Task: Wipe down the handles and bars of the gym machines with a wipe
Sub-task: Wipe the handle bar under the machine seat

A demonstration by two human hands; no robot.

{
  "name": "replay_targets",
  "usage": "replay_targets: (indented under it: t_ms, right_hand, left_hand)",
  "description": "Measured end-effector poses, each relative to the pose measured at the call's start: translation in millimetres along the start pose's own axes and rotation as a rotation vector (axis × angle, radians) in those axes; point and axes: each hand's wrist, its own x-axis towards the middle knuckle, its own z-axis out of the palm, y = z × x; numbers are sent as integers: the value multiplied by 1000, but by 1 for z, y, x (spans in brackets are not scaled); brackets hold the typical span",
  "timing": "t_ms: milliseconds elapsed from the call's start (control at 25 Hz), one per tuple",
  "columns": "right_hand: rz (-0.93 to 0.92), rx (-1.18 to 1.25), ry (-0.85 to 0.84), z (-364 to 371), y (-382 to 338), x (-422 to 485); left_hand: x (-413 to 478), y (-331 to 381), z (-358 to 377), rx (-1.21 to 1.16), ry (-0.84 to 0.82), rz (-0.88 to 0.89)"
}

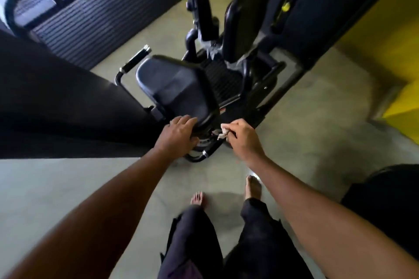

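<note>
A black gym machine stands in front of me, with a padded seat (174, 88) and an upright back pad (247, 18). My left hand (179, 135) rests with curled fingers over the seat's near edge. My right hand (243, 137) pinches a small white wipe (223, 131) against the near side handle (209, 148), a black bar with a silver ring just below the seat. A second side handle (136, 58) with a silver end sticks out at the seat's far left.
A dark machine housing (56, 97) stands close on the left, with a ribbed black mat (95, 18) beyond it. Yellow wall panels (390, 41) are at the right. A dark round object (385, 206) sits at the right edge. My bare feet stand on the grey floor (306, 138).
</note>
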Motion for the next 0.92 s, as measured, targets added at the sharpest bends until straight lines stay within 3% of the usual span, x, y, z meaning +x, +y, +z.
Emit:
replay_targets:
  t_ms: [280, 480, 640, 800, 920]
  right_hand:
    - [-267, -100, 76, 118, 80, -22]
    - [-318, -173, -41, 168, 107, -24]
    - [-649, -392, -165, 165, 124, -13]
    - [-524, -454, 17, 137, 129, 12]
    - [-794, -536, -161, 148, 122, 3]
  left_hand:
    - [35, -34, 92, 183, -123, 28]
    - [64, -50, 139, 253, -76, 183]
    - [63, -56, 160, 285, 59, 218]
    - [64, -54, 159, 273, 77, 212]
    - [65, -55, 159, 271, 80, 208]
